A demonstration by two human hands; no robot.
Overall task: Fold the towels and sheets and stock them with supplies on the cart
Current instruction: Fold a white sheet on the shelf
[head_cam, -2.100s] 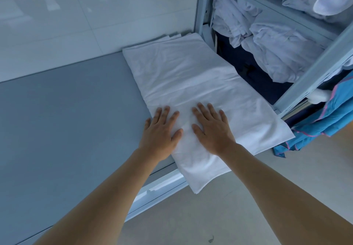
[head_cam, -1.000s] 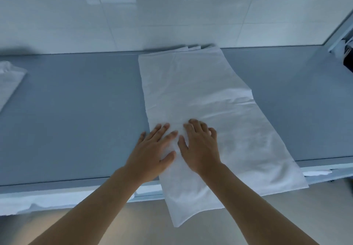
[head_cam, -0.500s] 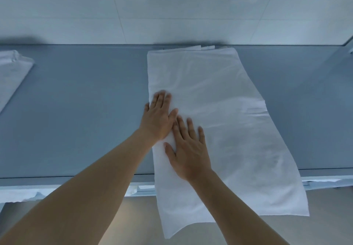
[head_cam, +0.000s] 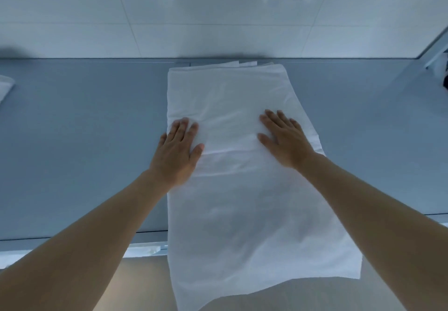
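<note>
A long white folded sheet [head_cam: 232,102] lies lengthwise on the grey-blue table [head_cam: 84,129], its far end against the wall and its near end hanging over the table's front edge. My left hand [head_cam: 178,150] presses flat on the sheet's left edge with straight fingers. My right hand [head_cam: 284,138] presses flat near the sheet's right edge, fingers spread. A crease runs across the sheet between the two hands. Neither hand grips the cloth.
Another white folded cloth [head_cam: 4,87] shows at the table's far left edge. A metal shelf frame [head_cam: 436,51] stands at the far right. White wall tiles [head_cam: 218,12] rise right behind the table. Beige floor [head_cam: 143,284] lies below the front edge.
My hands were side by side at the sheet's left part and have slid apart, the right one to the right edge. The view has turned away from the shelf of linens.
</note>
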